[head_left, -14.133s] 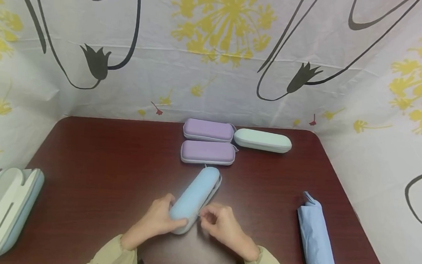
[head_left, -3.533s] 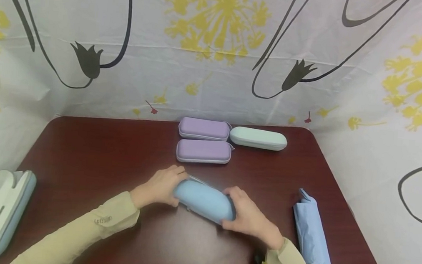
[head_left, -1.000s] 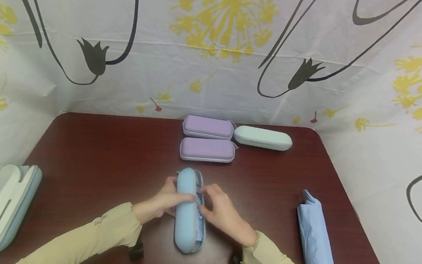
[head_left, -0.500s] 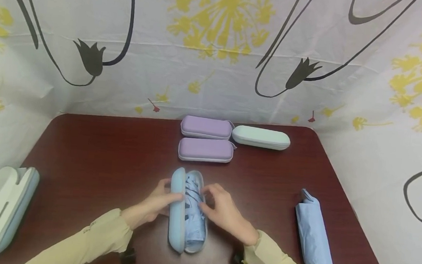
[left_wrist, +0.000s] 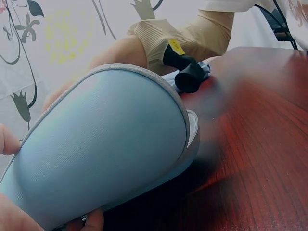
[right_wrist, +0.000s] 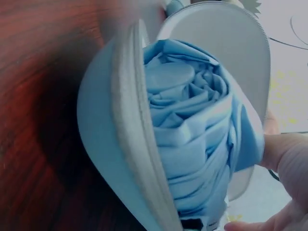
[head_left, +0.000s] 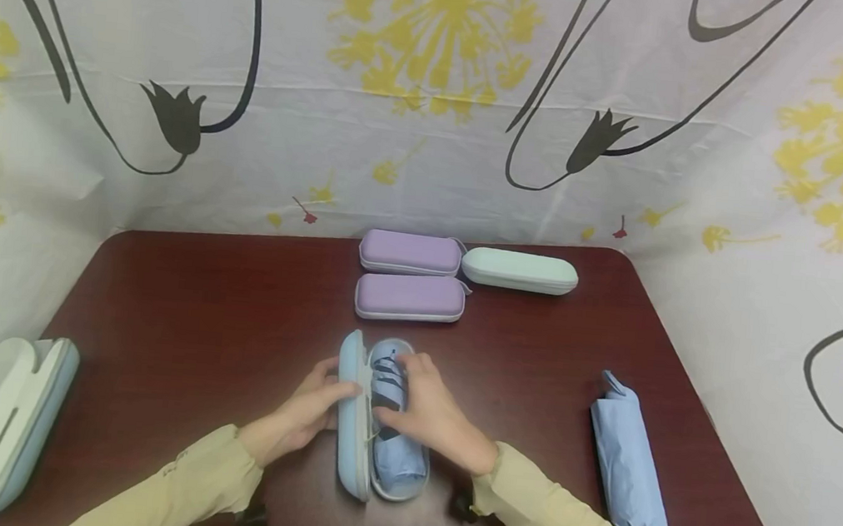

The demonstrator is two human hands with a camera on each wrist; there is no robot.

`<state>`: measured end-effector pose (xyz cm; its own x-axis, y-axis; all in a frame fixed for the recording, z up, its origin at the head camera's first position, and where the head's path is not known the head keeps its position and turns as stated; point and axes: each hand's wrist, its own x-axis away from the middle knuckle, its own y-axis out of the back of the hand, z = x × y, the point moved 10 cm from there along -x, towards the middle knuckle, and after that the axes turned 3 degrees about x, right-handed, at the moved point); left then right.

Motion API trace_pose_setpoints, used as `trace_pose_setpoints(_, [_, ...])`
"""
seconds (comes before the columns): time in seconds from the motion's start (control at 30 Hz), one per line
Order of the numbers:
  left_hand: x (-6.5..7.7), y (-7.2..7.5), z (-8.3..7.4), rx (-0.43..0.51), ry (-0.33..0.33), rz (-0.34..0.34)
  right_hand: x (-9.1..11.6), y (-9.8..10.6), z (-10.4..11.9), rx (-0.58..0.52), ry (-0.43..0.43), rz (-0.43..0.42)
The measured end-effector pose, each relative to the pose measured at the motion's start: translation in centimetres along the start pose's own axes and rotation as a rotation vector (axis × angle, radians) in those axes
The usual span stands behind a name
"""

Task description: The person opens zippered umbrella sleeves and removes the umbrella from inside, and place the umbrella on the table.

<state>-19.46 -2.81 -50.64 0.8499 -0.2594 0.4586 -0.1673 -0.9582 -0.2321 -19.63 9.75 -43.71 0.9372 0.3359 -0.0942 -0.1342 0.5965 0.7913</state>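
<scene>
A light blue zip case (head_left: 350, 453) stands open lengthwise near the table's middle, its lid tilted up on the left. Inside its right half lies a folded blue umbrella (head_left: 400, 459), with creased fabric and dark strips. My left hand (head_left: 295, 419) grips the lid, thumb over the edge and fingers behind; the lid's outer face (left_wrist: 106, 130) fills much of the left wrist view. My right hand (head_left: 439, 411) reaches over the umbrella, thumb on its left side and fingers near its far end. In the right wrist view, fingers (right_wrist: 281, 154) hold the bunched umbrella fabric (right_wrist: 192, 144).
Two purple cases (head_left: 411, 252) and a mint case (head_left: 520, 271) sit at the table's back. Another blue case (head_left: 8, 427) lies open at the left edge, pale inside. A light blue fabric bundle with a strap (head_left: 629, 473) rests on the right.
The case, zipped around by the right hand and turned earlier, has opened, its lid swung left to bare the umbrella. My right hand has moved from the case's edge onto the umbrella.
</scene>
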Motion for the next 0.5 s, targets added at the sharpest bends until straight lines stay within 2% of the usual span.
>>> trace_pose_setpoints(0.27, [-0.1, -0.2, 0.0, 0.000, -0.013, 0.012, -0.9, -1.5, -0.4, 0.076, -0.062, 0.065])
trace_pose_setpoints(0.5, [-0.2, -0.3, 0.1, 0.003, -0.004, 0.018, -1.5, -2.3, 0.5, 0.203, -0.057, 0.098])
